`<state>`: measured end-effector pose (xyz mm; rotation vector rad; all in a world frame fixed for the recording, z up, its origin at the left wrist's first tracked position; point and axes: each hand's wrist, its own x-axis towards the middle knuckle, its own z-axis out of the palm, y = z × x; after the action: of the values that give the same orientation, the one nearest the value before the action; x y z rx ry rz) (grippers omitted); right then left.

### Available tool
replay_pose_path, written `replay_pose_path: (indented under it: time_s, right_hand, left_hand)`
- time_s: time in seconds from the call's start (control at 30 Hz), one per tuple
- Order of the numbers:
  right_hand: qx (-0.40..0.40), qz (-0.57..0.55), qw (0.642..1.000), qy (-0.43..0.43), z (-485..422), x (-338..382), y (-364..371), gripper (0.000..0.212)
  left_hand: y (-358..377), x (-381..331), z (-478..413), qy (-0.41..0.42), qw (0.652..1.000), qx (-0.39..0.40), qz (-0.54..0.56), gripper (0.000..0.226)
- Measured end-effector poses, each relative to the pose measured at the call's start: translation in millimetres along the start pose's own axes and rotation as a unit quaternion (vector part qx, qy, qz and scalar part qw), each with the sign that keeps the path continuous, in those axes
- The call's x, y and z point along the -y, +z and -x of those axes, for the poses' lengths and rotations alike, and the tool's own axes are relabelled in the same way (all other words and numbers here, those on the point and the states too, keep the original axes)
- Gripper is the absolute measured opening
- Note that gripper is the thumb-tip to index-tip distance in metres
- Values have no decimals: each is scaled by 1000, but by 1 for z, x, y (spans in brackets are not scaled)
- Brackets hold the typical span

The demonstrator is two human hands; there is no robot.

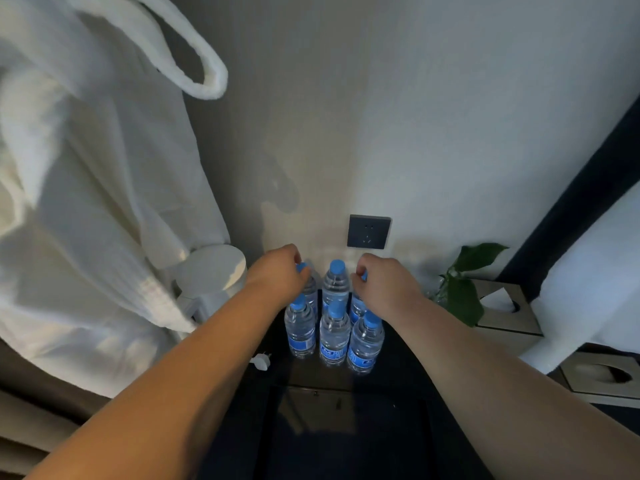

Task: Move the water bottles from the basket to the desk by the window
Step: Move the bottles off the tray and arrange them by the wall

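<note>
forearms (156, 393) cross a dark top (346, 427). six bottles (334, 337) stand packed there in two rows. left hand (277, 271) pinches the back-left cap (302, 267); right hand (384, 285) curls over the back-right bottle (358, 306). a wrist brushing the near ones could topple them; caps give a thin grip, so either could slip.

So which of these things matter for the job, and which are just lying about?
Job: six water bottles; left hand gripping the back-left bottle; right hand gripping the back-right bottle; dark desk.
Lying about: bathrobe, white kettle, wall socket, plant, tissue box.
</note>
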<state>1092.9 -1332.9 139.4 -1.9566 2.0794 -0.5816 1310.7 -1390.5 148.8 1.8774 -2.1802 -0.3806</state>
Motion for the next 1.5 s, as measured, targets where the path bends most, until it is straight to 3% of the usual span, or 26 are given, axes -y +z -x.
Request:
replay_pose_path:
  time_s: [0.1, 0.2, 0.37, 0.63, 1.0, 1.33, 1.5]
  right_hand:
    - [-3, 15, 999, -35, -15, 13, 2, 14]
    - [33, 63, 995, -76, -32, 23, 2, 29]
    - [114, 163, 975, -95, -52, 26, 8, 28]
    - [137, 147, 975, -96, -64, 22, 27, 27]
    - [128, 110, 981, -95, -90, 18, 34, 18]
    - [97, 97, 986, -95, -104, 14, 42, 24]
    - [119, 120, 982, -87, -102, 18, 39, 23]
  left_hand:
    - [2, 6, -13, 5, 999, 31, -9, 41]
    - [6, 7, -23, 17, 997, 77, -18, 56]
    - [11, 11, -32, 40, 991, 130, 11, 50]
    - [18, 15, -38, 75, 991, 106, 25, 27]
    - [28, 13, -65, 62, 994, 75, 52, 26]
    - [29, 17, -77, 75, 993, 63, 63, 22]
    - [30, 18, -75, 90, 993, 57, 60, 21]
